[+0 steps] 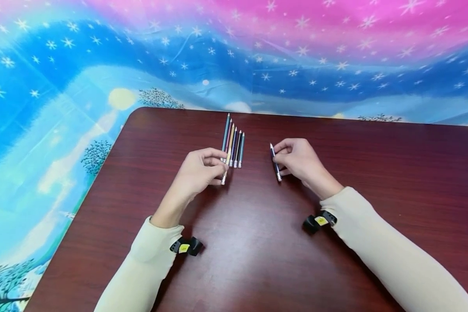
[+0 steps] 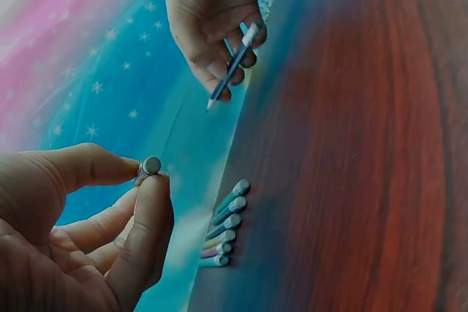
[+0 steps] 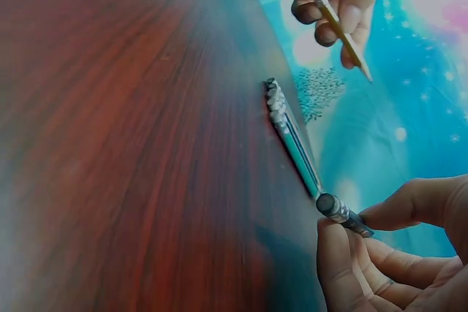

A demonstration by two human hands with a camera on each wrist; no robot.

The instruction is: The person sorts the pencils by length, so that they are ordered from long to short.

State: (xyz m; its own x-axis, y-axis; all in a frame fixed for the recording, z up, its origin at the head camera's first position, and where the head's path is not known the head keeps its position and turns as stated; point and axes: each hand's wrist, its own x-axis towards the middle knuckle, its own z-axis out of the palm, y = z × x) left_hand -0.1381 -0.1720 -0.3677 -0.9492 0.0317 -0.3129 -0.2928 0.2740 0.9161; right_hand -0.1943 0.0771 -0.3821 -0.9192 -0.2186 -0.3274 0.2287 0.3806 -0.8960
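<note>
My left hand (image 1: 203, 172) pinches a yellow pencil (image 3: 338, 29) between thumb and fingers, its eraser end toward me. In the head view this pencil overlaps the near end of a row of pencils (image 1: 239, 149). Several pencils lie side by side there, tips pointing away, stepping down in length from left to right. To the right of the row, my right hand (image 1: 299, 159) holds a dark pencil (image 1: 275, 164) by thumb and fingertips, tip away from me. Both held pencils appear raised above the tabletop in the wrist views.
The dark red-brown wooden table (image 1: 234, 242) has a rounded far-left corner. Behind and left of it hangs a blue and pink cloth (image 1: 203, 56) with snowflakes and trees. A small black camera (image 1: 195, 246) sits at the left wrist, another camera (image 1: 311, 224) at the right.
</note>
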